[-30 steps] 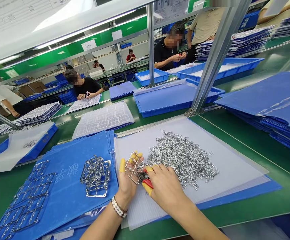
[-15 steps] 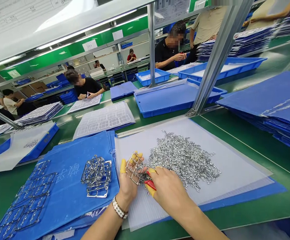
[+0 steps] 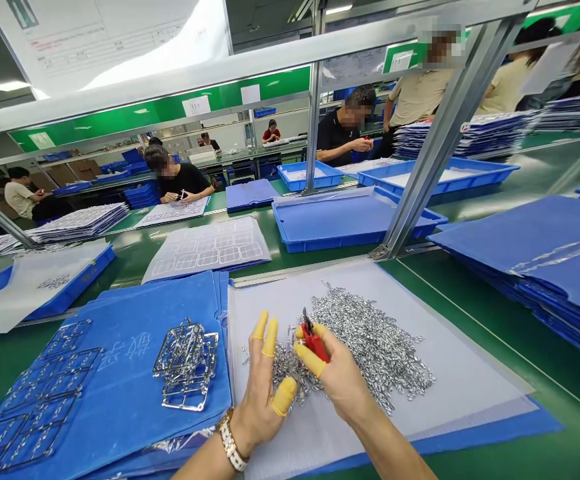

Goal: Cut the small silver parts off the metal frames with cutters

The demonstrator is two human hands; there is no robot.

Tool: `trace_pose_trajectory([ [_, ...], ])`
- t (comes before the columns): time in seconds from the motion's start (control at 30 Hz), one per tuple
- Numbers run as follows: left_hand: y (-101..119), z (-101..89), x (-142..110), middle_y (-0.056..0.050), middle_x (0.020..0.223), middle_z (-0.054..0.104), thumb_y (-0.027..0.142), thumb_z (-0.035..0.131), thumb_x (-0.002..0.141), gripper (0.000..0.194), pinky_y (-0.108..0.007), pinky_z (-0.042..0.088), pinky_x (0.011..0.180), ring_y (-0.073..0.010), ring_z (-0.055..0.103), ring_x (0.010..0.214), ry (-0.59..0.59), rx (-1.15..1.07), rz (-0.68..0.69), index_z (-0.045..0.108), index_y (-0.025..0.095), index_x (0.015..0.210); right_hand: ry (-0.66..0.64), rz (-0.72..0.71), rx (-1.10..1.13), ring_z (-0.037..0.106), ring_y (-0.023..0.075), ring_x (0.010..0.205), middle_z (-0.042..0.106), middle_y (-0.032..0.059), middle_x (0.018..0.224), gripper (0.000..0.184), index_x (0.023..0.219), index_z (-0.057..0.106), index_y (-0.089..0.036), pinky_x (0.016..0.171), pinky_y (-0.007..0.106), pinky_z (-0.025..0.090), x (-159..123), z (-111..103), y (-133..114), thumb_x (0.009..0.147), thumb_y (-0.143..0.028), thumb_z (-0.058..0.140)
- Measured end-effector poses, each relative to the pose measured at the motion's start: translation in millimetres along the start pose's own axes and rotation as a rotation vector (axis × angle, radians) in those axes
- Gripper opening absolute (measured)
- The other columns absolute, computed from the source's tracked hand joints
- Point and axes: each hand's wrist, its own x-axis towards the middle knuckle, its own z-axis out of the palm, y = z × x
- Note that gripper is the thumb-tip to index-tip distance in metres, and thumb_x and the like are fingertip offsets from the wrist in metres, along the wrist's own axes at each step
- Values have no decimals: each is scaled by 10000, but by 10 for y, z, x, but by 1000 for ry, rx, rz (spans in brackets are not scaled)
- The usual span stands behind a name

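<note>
My left hand [image 3: 263,380], with yellow finger cots on several fingertips, is open, its fingers spread over the left side of a white sheet [image 3: 470,393]. In my right hand [image 3: 340,370] is a pair of red-handled nippers [image 3: 314,343], their dark jaws pointing up. Small shiny silver pieces [image 3: 370,340] lie heaped on the sheet behind and beside both hands. A smaller cluster of them is partly hidden between the hands, where something pale and blurred also shows. Silver grid frames [image 3: 187,363] are stacked on the blue sheet [image 3: 135,400] to the left.
More grid frames [image 3: 40,393] lie at the far left. Behind stand a shallow blue tray [image 3: 335,220] and a printed white sheet [image 3: 210,247]. A metal post [image 3: 435,127] rises at the right, near stacked blue sheets [image 3: 535,247]. Several people work beyond.
The small grid frame has left my left hand, whose fingers have spread. My right hand has turned the nippers jaws up, away from my left hand. The view has tilted upward.
</note>
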Motion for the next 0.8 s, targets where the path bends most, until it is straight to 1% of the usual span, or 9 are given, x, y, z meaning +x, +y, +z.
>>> trace_pose_trajectory([
  [0.07, -64, -46, 36, -17, 1545, 227, 313, 640, 806, 609, -340, 57, 1154, -237, 129, 1424, 89, -81, -63, 437, 272, 1378, -2, -143, -196, 602, 179, 829, 635, 49, 949, 238, 1024, 548, -208, 762, 318, 474, -54, -13, 11, 802, -291, 545],
  [0.17, -212, -106, 128, -32, 1529, 268, 458, 505, 872, 581, -388, 221, 1110, -256, 276, 1372, 180, -391, -318, 357, 317, 1416, -125, -436, -486, 568, 175, 829, 618, 43, 929, 311, 1034, 548, -222, 750, 316, 457, -172, 52, 65, 772, -87, 452],
  [0.23, -288, -137, 194, -102, 1456, 383, 554, 454, 861, 660, -448, 313, 1041, -304, 423, 1274, 147, -635, -519, 289, 295, 1446, -246, -596, -621, 539, 186, 822, 609, 38, 886, 383, 982, 552, -218, 729, 323, 438, -249, 144, 118, 682, -3, 450],
  [0.3, -321, -163, 247, -157, 1337, 500, 613, 431, 840, 752, -495, 379, 950, -342, 542, 1138, 46, -821, -666, 211, 267, 1470, -331, -673, -735, 520, 202, 825, 608, 35, 873, 406, 926, 547, -212, 731, 342, 421, -307, 239, 167, 605, 26, 476],
  [0.37, -322, -177, 282, -169, 1231, 575, 622, 424, 836, 779, -490, 422, 861, -348, 608, 1015, -46, -928, -731, 180, 251, 1476, -376, -687, -816, 514, 220, 864, 614, 43, 919, 401, 902, 542, -209, 763, 368, 412, -345, 306, 200, 577, 22, 508],
  [0.43, -314, -180, 302, -156, 1138, 626, 600, 410, 854, 743, -457, 442, 803, -330, 638, 937, -71, -968, -754, 205, 237, 1470, -387, -692, -846, 512, 235, 893, 615, 53, 956, 393, 926, 546, -208, 786, 389, 412, -375, 332, 208, 594, 2, 539],
  [0.63, -335, -159, 313, -112, 935, 690, 586, 401, 869, 677, -384, 461, 750, -264, 660, 795, 70, -940, -748, 389, 159, 1395, -297, -729, -795, 531, 251, 952, 607, 82, 1047, 504, 1178, 491, -204, 848, 418, 431, -420, 186, 89, 696, -97, 590],
  [0.7, -338, -145, 294, -115, 974, 690, 616, 407, 854, 686, -365, 464, 748, -245, 655, 787, 118, -900, -729, 452, 152, 1356, -210, -663, -841, 551, 247, 956, 612, 92, 1038, 409, 1178, 499, -198, 844, 406, 447, -364, 107, 41, 777, -169, 575],
  [0.8, -318, -112, 249, -130, 1099, 664, 645, 390, 846, 686, -352, 463, 775, -234, 645, 839, 125, -800, -693, 524, 150, 1301, -162, -409, -1008, 585, 256, 907, 635, 88, 972, 251, 1070, 574, -200, 803, 414, 466, -221, 31, -9, 827, -260, 567],
])
